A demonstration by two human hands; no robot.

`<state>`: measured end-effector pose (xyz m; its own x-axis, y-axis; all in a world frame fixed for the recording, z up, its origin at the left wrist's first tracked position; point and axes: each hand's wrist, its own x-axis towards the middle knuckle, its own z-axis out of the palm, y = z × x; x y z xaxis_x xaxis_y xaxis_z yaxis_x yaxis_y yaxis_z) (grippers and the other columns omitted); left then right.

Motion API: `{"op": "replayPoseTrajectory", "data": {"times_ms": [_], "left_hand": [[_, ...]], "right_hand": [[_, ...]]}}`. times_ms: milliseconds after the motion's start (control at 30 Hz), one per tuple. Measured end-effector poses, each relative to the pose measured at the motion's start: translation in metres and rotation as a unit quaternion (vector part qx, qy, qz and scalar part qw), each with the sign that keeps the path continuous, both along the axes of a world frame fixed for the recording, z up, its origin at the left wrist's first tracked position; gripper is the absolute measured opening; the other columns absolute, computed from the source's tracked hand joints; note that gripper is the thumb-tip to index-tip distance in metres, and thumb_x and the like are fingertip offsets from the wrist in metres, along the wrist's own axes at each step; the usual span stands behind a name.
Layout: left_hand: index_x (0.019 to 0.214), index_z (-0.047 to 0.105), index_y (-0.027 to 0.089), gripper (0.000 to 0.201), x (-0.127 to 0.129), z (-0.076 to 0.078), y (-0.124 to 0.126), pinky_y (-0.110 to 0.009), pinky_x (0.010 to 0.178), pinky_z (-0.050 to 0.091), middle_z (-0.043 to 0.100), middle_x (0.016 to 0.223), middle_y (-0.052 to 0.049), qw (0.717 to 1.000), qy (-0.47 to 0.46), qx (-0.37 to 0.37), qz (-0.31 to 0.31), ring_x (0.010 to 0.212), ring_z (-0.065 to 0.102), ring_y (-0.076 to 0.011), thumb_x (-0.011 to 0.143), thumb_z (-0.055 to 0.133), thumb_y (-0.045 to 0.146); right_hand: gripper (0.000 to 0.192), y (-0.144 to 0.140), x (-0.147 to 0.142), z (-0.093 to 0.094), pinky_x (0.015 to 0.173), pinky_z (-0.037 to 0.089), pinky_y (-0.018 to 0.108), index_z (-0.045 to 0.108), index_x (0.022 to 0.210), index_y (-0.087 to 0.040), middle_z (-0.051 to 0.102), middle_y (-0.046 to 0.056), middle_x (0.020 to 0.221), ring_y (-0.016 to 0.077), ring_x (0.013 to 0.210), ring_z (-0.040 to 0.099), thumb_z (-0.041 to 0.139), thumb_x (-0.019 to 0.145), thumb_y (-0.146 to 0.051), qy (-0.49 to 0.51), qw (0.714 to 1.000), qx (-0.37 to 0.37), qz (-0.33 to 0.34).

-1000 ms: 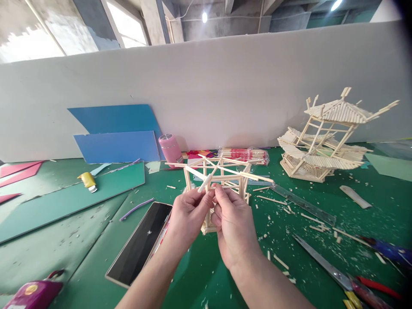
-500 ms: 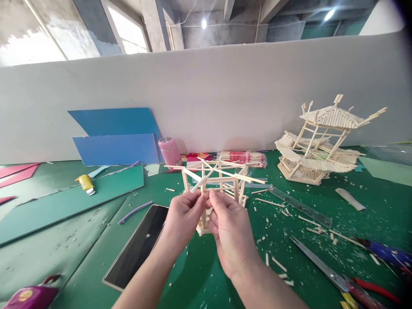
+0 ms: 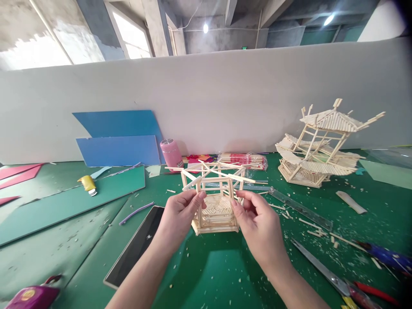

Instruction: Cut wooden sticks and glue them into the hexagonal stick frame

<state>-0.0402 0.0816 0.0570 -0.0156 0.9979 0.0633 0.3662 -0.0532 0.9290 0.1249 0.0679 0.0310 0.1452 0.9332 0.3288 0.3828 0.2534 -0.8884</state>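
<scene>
A small unfinished pavilion model (image 3: 216, 210) made of thin wooden sticks stands on the green table mat (image 3: 212, 274), with a slatted floor, upright posts and crossed roof sticks on top. My left hand (image 3: 180, 214) pinches its front left post between thumb and fingers. At the right side, my right hand (image 3: 260, 225) grips the front right post with its fingertips. Both hands flank the model, and its floor shows between them.
A finished stick pavilion (image 3: 318, 148) stands at the back right. A pink bottle (image 3: 170, 153), blue boards (image 3: 119, 139) and a packet of sticks (image 3: 244, 159) lie along the wall. Steel rulers (image 3: 301, 208), red-handled cutters (image 3: 373, 289), a black slab (image 3: 135, 249) and stick offcuts surround the model.
My hands, which were pressed together at the model's front, have come apart. The right hand moved to the right post, uncovering the floor; the model now rests lower on the mat.
</scene>
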Motion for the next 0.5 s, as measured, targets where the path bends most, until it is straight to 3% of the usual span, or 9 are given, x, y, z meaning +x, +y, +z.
{"op": "replayPoseTrajectory", "data": {"times_ms": [133, 333, 500], "left_hand": [[0.06, 0.059, 0.016, 0.033, -0.001, -0.001, 0.0, -0.025, 0.057, 0.039, 0.061, 0.066, -0.002, 1.0, -0.014, 0.001, -0.001, 0.062, 0.052, -0.016, 0.079, 0.052, 0.042], [0.058, 0.059, 0.016, 0.033, -0.002, 0.0, 0.0, -0.023, 0.055, 0.036, 0.058, 0.06, 0.0, 1.0, -0.004, -0.001, 0.016, 0.059, 0.05, -0.0141, 0.079, 0.053, 0.04], [0.064, 0.062, 0.017, 0.024, 0.001, 0.0, -0.003, -0.024, 0.061, 0.037, 0.061, 0.069, -0.002, 0.998, -0.049, -0.005, 0.028, 0.07, 0.052, -0.0164, 0.077, 0.058, 0.036]], "right_hand": [[0.021, 0.007, -0.003, 0.003, 0.057, 0.042, 0.029, 0.062, 0.087, -0.017, 0.051, 0.001, 0.068, 0.0158, 0.061, 0.05, 0.051, 0.081, -0.034, -0.042, 0.999, 0.002, 0.029], [0.021, 0.012, -0.004, 0.001, 0.056, 0.041, 0.028, 0.063, 0.079, -0.017, 0.059, 0.002, 0.068, 0.0156, 0.059, 0.052, 0.05, 0.082, -0.034, -0.02, 0.999, -0.008, 0.037], [0.021, 0.014, -0.007, 0.002, 0.056, 0.041, 0.028, 0.063, 0.077, -0.017, 0.062, 0.003, 0.067, 0.0148, 0.057, 0.052, 0.052, 0.081, -0.035, -0.004, 1.0, -0.014, 0.025]]}}
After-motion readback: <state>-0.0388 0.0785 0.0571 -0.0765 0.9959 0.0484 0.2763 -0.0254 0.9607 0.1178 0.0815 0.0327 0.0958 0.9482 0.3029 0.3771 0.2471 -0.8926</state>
